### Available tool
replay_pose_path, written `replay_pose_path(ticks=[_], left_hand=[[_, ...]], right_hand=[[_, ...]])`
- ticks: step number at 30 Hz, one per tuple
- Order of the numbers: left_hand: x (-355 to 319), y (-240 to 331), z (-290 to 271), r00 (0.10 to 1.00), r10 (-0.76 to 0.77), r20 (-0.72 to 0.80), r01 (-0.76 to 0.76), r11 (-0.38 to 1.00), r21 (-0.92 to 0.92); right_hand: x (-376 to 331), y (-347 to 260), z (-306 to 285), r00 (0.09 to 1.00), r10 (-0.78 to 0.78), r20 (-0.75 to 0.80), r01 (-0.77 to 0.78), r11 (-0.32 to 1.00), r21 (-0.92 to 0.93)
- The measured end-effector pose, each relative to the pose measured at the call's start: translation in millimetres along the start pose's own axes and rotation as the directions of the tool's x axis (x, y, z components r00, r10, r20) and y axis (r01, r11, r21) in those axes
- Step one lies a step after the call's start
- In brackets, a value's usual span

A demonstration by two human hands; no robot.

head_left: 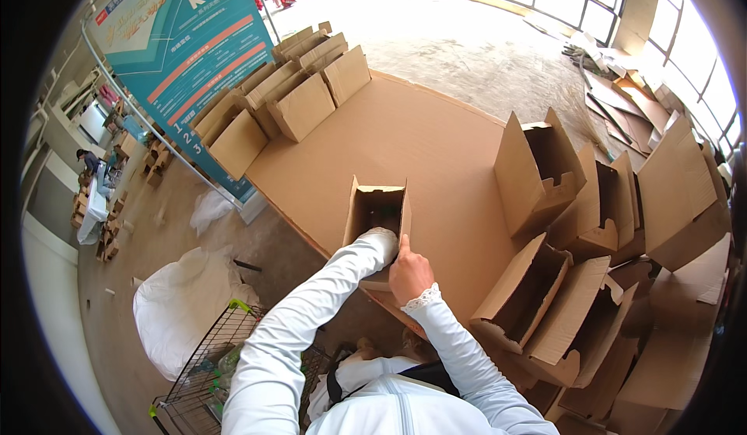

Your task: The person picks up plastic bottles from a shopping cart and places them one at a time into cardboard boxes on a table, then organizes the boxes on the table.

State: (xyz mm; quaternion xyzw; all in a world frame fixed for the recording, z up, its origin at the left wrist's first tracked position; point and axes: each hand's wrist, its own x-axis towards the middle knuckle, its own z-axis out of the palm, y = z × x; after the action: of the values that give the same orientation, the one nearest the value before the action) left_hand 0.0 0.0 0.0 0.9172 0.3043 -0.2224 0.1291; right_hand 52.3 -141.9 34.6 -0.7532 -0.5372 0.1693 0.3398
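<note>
a brown board (428,143) makes a broad, flat top. at its near edge stands a small box (357,213), open end up. more open boxes (303,108) stand packed in rows along its far left side. a tall box (521,182) stands on its right; the edge under the crowded cartons (675,194) beyond is hidden. the floor (443,34) bears cardboard scraps (644,102) at far right.

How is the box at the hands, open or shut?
Open: you can see down into the box, and the left hand reaches inside.
</note>
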Motion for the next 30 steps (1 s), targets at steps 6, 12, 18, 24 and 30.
replay_pose_path(ticks=[6,12,18,24,30], left_hand=[[-128,9,-96,0.737,0.047,-0.674,-0.468,0.755,-0.459],[-175,-107,56,0.724,-0.518,-0.456,-0.347,0.298,-0.889],[-95,-33,114,0.915,-0.336,-0.223,-0.251,-0.044,-0.967],[-17,-108,160,0.857,-0.375,-0.354,-0.342,0.101,-0.934],[29,-229,124,0.755,-0.503,-0.421,-0.433,0.1,-0.896]], right_hand=[[5,15,-12,0.998,0.051,-0.032,-0.05,0.998,0.044],[-19,34,-21,0.963,-0.034,0.267,-0.011,0.986,0.167],[0,42,14,0.949,0.047,0.313,-0.11,0.976,0.187],[55,45,79,0.956,-0.027,0.292,-0.036,0.978,0.207],[178,-14,151,0.899,-0.012,0.438,-0.042,0.993,0.114]])
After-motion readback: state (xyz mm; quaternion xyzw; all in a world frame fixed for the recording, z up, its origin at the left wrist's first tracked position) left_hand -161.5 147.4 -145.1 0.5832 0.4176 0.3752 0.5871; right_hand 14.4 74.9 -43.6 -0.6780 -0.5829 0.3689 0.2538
